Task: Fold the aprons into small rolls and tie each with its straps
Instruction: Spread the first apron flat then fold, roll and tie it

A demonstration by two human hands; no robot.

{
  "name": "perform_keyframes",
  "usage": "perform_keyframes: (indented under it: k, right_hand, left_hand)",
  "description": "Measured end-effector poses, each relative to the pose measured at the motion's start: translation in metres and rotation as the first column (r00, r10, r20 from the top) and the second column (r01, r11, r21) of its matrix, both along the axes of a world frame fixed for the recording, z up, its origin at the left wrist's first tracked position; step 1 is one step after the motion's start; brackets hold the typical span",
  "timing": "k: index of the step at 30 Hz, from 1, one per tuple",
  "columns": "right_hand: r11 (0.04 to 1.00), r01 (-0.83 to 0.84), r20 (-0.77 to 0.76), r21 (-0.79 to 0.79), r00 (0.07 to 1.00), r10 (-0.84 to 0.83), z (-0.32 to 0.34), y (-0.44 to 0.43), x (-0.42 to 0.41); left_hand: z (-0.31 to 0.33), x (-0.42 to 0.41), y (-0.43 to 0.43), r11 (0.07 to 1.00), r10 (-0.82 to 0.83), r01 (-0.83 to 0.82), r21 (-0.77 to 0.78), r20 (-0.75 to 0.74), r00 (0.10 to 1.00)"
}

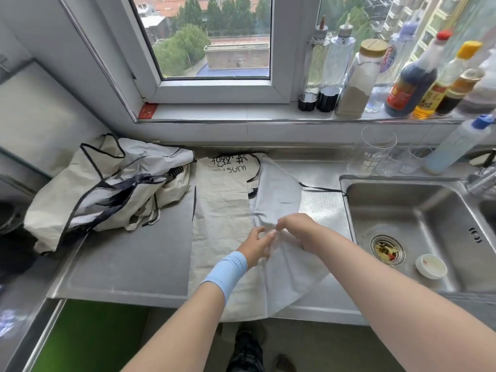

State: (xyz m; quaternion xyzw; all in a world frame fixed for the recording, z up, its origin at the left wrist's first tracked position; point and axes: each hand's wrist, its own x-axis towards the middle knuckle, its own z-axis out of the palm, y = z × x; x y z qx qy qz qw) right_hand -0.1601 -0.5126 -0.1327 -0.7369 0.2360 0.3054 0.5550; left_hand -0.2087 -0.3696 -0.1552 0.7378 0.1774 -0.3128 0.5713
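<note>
While the apron [220, 210] lies flat on the counter [120, 259], the left hand [255, 245] and right hand [298, 229], fingers curled, each pinch its folded-over grey flap [276, 194] near the middle.

Hands: the left hand [255, 245] and right hand [296, 229] blur together at their tips mid-frame; their hold on the flat beige cloth apron [220, 210] is unreadable.
Steel tap [481, 178]: cut by the right edge.
Crumpled beige-and-black apron heap [102, 189]: strap ends buried in folds.

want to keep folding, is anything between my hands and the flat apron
Nothing visible. The left hand and right hand meet on the apron at its grey folded flap; the heap of other aprons lies beside it on the left.
</note>
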Motion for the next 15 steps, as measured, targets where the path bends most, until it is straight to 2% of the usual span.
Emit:
perform_keyframes:
  k: [2,4,6,8,10,12,14,15]
  right_hand:
    - [0.987,-0.134,0.062,0.086,0.99,0.129,0.015,0.013,0.006]
    - [0.947,-0.261,0.106,0.187,0.964,0.245,0.031,0.031,0.005]
    - [0.917,-0.295,0.122,0.27,0.955,0.272,0.039,0.049,0.005]
    - [0.899,-0.287,0.122,0.331,0.958,0.261,0.034,0.066,0.006]
    - [0.891,-0.332,0.106,0.309,0.943,0.315,0.023,0.079,0.005]
    - [0.902,-0.386,0.119,0.195,0.922,0.368,0.008,0.091,0.001]
    - [0.89,-0.456,0.186,0.016,0.876,0.446,-0.011,0.101,-0.003]
    - [0.848,-0.516,0.212,-0.125,0.821,0.53,-0.021,0.103,-0.004]
  left_hand:
    - [0.017,0.001,0.015,0.979,0.058,-0.078,-0.186,-0.114,0.992]
    - [0.03,0.0,0.038,0.952,0.013,-0.062,-0.3,-0.161,0.987]
    - [0.044,-0.003,0.061,0.958,-0.043,-0.002,-0.285,-0.149,0.988]
    - [0.054,-0.011,0.082,0.988,-0.028,0.015,-0.152,-0.083,0.996]
    - [0.047,-0.011,0.1,0.994,0.065,-0.076,-0.078,-0.138,0.988]
    - [0.036,-0.013,0.114,0.985,0.132,-0.12,0.122,-0.091,0.987]
    - [0.024,-0.016,0.129,0.925,0.071,-0.051,0.376,-0.04,0.997]
    - [0.022,-0.018,0.134,0.891,0.028,0.006,0.455,-0.066,0.997]
